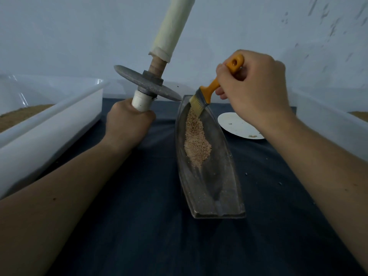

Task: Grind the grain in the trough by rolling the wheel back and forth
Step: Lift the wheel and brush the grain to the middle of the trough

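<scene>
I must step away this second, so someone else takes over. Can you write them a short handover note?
Left hand: grips the white lower handle of the wheel, held tilted in the air beside the trough's far end, not in it.
Right hand: holds the orange brush, bristles down on the grain at the far end.
Grain: heaped in the far half of the trough; the near half shows only dust.
Done: some grinding, judging by the powder.
Left: finish gathering, put the brush aside, lower the wheel in and roll.
</scene>
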